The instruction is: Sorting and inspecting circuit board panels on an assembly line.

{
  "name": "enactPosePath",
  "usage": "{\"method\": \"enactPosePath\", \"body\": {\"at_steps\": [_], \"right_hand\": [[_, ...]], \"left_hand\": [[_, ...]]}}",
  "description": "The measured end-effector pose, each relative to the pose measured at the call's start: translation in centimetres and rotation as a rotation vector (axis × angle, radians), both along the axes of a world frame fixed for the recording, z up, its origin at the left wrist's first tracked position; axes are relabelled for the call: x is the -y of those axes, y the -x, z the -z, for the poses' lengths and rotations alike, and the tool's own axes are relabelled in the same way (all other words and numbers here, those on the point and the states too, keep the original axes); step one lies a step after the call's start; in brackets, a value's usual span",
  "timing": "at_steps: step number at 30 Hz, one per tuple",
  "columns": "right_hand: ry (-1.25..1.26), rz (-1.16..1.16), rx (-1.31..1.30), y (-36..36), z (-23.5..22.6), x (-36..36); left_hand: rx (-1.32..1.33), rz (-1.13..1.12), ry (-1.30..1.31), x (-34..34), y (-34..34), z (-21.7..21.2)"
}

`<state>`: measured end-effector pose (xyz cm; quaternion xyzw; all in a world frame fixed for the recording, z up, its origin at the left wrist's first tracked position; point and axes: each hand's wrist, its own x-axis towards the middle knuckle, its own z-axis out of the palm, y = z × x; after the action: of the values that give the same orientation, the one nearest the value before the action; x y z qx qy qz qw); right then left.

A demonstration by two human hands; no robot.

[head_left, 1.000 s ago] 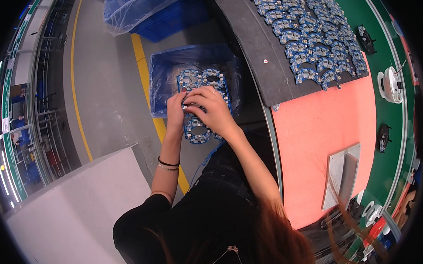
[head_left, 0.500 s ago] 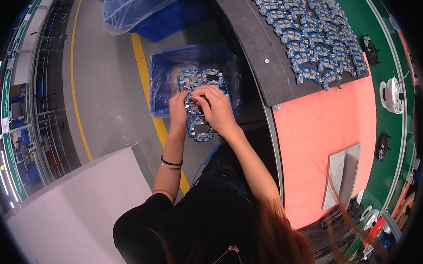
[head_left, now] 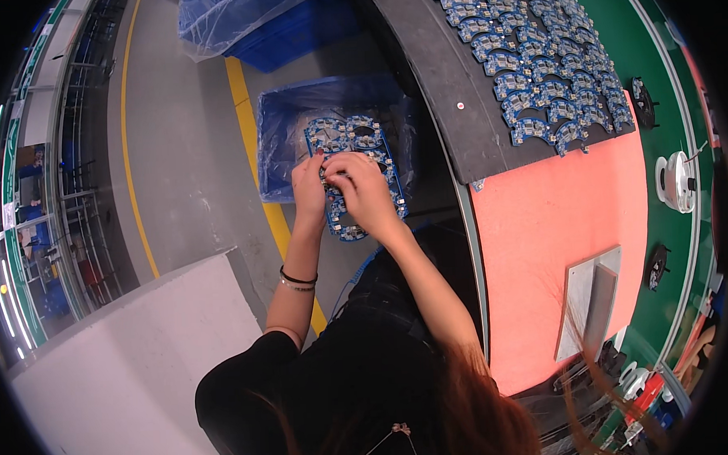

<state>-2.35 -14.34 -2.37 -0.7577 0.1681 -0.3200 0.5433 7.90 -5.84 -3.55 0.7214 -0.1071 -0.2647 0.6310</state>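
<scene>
A blue circuit board panel (head_left: 366,137), made up of several curved boards in a frame, is held over a plastic-lined blue bin (head_left: 276,122). My left hand (head_left: 308,185) grips the panel's left edge, fingers closed. My right hand (head_left: 360,187) lies across the middle of the panel with its fingers curled and pinched near the left fingertips; the part of the panel between them is hidden by the hands.
On the right, a black mat (head_left: 456,104) bears rows of separated curved circuit boards (head_left: 551,88). Nearer is an orange-pink mat (head_left: 555,197) with a metal angle block (head_left: 589,304). A green conveyor (head_left: 660,217) carries black and white round parts. Another lined blue bin (head_left: 269,30) stands farther off.
The panel has tilted slightly, its near end shifting right. Both hands have moved a little with it, the right one slightly left. Parts on the conveyor have shifted slightly.
</scene>
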Motion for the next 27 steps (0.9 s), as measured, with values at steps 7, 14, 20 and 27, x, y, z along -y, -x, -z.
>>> {"method": "enactPosePath", "body": {"at_steps": [7,14,20,27], "right_hand": [[0.112,-0.03,-0.081,0.9,-0.7,1.5],[0.222,-0.022,-0.121,0.9,-0.1,1.1],[-0.122,0.027,0.004,1.5,-0.5,2.2],[0.165,-0.171,-0.14,2.8,-3.1,1.7]], "left_hand": [[-0.256,-0.118,0.081,-0.9,-1.2,0.4],[-0.319,-0.207,0.06,-0.5,-1.2,0.7],[-0.29,-0.045,0.12,-0.4,-1.1,-0.6],[-0.424,-0.146,0.188,-1.0,-3.1,0.0]]}}
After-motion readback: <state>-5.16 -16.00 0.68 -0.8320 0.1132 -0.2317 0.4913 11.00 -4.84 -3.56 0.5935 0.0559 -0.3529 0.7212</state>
